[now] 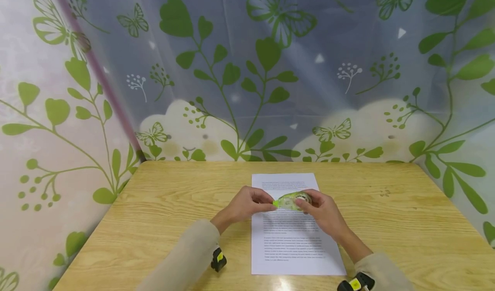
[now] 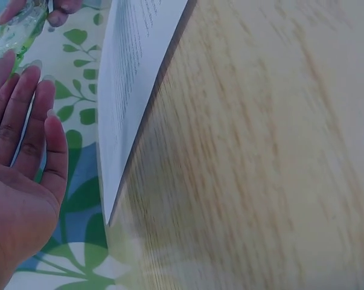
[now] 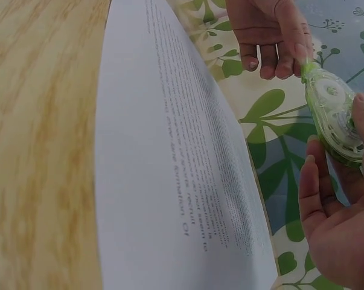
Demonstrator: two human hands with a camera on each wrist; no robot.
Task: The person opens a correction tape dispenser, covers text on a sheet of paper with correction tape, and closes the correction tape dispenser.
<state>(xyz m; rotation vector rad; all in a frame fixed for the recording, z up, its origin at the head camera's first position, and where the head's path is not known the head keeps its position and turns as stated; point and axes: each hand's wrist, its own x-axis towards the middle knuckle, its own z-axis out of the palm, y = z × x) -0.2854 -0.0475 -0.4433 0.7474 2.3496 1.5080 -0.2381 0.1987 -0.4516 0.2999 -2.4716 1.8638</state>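
A clear and green correction tape dispenser (image 1: 288,201) is held level above a printed sheet of paper (image 1: 295,248). My right hand (image 1: 324,211) grips its rounded rear end, thumb on the near side and fingers behind. With thumb and index finger, my left hand (image 1: 247,203) pinches the bright green tip at the dispenser's narrow end. In the right wrist view, the dispenser (image 3: 334,112) shows a white spool through its clear case, and the other fingers of the left hand (image 3: 263,36) hang apart from it. The left wrist view catches only part of the dispenser (image 2: 19,33).
The paper lies on a light wooden table (image 1: 174,192), covered with lines of print. Behind the table hangs a cloth backdrop (image 1: 232,89) with green leaves and butterflies. Dark devices with yellow labels (image 1: 219,258) are strapped at both wrists.
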